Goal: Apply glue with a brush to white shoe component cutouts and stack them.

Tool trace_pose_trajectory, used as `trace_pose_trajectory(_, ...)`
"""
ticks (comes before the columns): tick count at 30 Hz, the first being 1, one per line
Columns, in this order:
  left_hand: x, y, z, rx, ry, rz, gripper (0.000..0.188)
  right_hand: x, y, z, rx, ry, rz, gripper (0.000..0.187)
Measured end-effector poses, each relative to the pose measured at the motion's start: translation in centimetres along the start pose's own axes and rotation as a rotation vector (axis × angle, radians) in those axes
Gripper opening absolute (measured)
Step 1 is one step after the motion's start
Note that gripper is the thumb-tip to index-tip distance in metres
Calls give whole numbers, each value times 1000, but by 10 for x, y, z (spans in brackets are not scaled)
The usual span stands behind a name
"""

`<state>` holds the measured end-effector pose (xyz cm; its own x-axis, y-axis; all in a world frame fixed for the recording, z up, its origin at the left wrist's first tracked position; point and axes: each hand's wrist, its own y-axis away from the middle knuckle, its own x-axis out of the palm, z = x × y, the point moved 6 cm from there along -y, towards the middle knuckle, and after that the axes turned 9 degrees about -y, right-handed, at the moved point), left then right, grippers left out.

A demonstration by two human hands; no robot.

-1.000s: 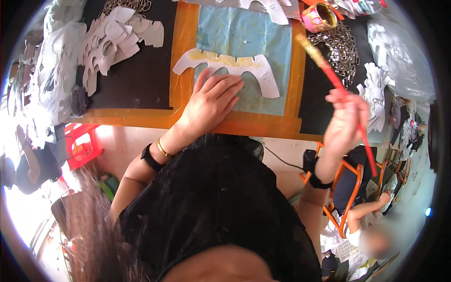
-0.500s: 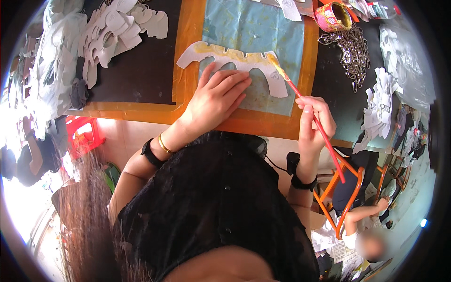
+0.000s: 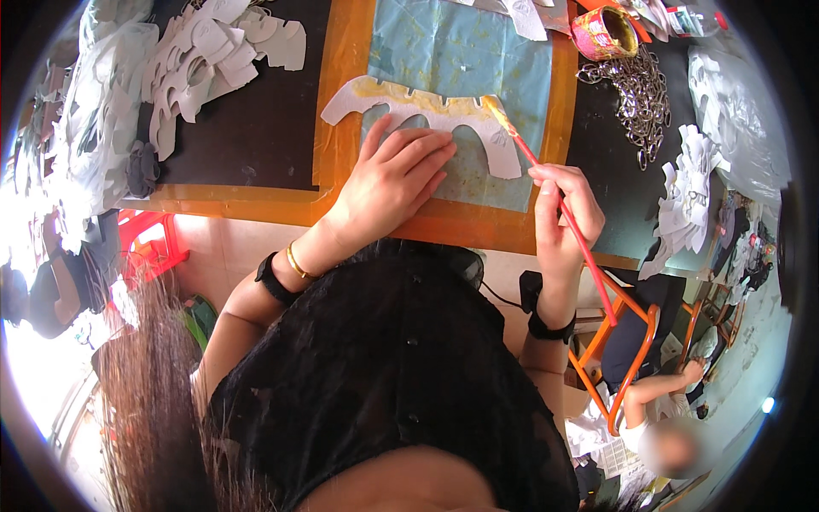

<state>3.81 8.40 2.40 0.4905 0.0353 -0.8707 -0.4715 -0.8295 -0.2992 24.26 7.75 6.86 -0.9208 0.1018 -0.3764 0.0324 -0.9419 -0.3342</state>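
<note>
A white, curved cut piece [image 3: 424,109] with notches along its far edge lies on a blue sheet [image 3: 461,51]. Yellowish glue is smeared along its notched edge. My left hand [image 3: 397,171] rests with fingers stretched out, their tips on the near edge of the piece. In my right hand [image 3: 570,209] a thin red brush [image 3: 584,243] is pinched between thumb and fingers. Its yellow, glue-coated tip touches the piece near the right end of the notched edge.
Orange-brown tape [image 3: 333,128] borders the blue sheet. Stacked white cut pieces [image 3: 200,60] lie at the far left, more white pieces [image 3: 685,192] at the right. A glue-stained tin [image 3: 604,34] stands beside metal chain [image 3: 636,98]. A person [image 3: 661,410] sits at lower right near an orange-framed chair [image 3: 640,367].
My right hand and the brush have shifted slightly left and away from me, the brush tip moving a little left along the notched edge. My left hand stays in place.
</note>
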Motion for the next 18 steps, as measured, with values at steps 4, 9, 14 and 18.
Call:
trace_pose_trajectory(4, 0, 0, 0, 4, 7, -4, 35, 1, -2, 2, -17, 14, 20, 16)
trace_pose_trajectory(9, -1, 0, 1, 4, 4, -8, 35, -1, -2, 1, -5, 12, 11, 16)
trace_pose_trajectory(14, -1, 0, 1, -2, 12, 2, 35, -5, -2, 2, 10, 16, 2, 14)
trace_pose_trajectory(18, 0, 0, 0, -1, 8, 4, 35, -2, -4, 0, -9, 16, -1, 12)
